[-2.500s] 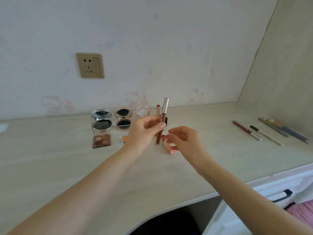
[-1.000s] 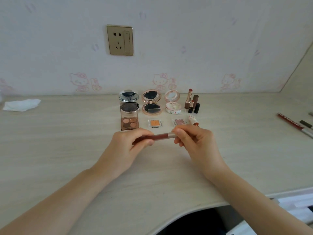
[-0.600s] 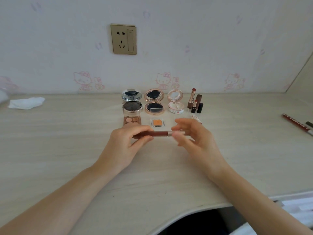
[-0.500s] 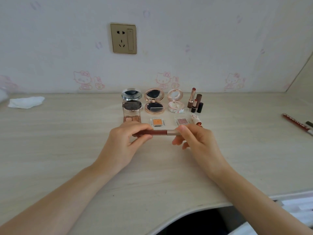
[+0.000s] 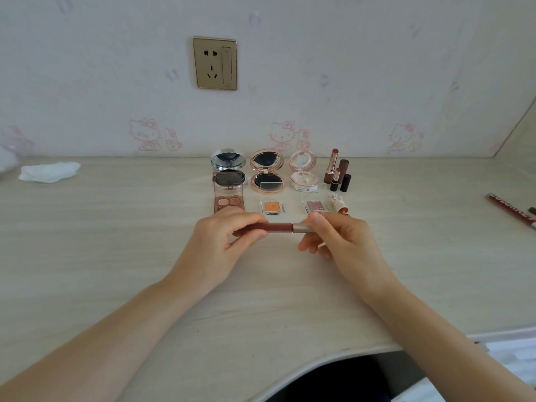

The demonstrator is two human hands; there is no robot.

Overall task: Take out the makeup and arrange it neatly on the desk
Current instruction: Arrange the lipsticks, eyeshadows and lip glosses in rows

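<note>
— Which step is this?

— Placing, I'd judge. Both hands hold one lip tube (image 5: 278, 227) level, just above the worktop (image 5: 116, 256), in front of the makeup already set out.

— How's the grip?

— The left hand (image 5: 220, 245) is clamped on the dark red end, thumb under and fingers curled over. The right hand (image 5: 339, 242) pinches the pale metal cap end, its lower fingers loose. So the tube runs straight across between the two grips, its middle bare.

— And the rest, relative to that?

— Just beyond the grips lie the palette (image 5: 229, 198) and two small pans: the orange pan (image 5: 271, 206) and the pink pan (image 5: 314, 206). Farther back stand three open compacts (image 5: 266, 172) and the upright lipsticks (image 5: 338, 174). Well off to the right lies a red pencil (image 5: 512, 211).

— What does the next move call for?

— Probably lowering the tube flat in front of that row, square to it, then letting go gently so it doesn't roll. Whether the cap is fully seated I can't tell.
</note>
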